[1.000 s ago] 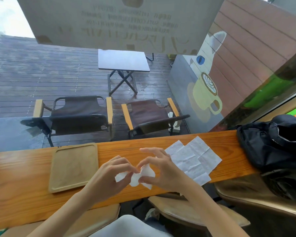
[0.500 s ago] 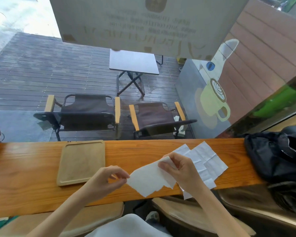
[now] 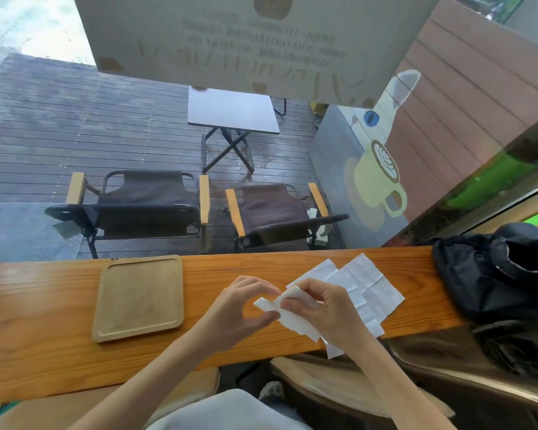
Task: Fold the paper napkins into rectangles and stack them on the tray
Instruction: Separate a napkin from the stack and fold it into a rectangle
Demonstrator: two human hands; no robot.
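Both hands work above the front half of the wooden tabletop point(image 3: 59, 308). The left hand point(image 3: 239, 311) pinches the left end of a white napkin point(image 3: 292, 319) between thumb and forefinger; the remaining fingers curve over it. The right hand point(image 3: 320, 308) grips the same napkin from the right, fingers closed over its upper edge and thumb beneath. The napkin is partly folded and bunched, held just above the tabletop, with its ragged lower corner hanging toward the front edge.

Just behind and to the right of the right hand, a pile of unfolded napkins point(image 3: 370, 283) lies flat on the tabletop, overlapping one another; one corner projects past the front edge.

The tray point(image 3: 137, 297), a shallow tan rectangle with rounded corners, lies on the tabletop left of the hands, apart from them. No napkin lies on it.

A black bag point(image 3: 494, 274) rests on the right end of the tabletop, near the pile.
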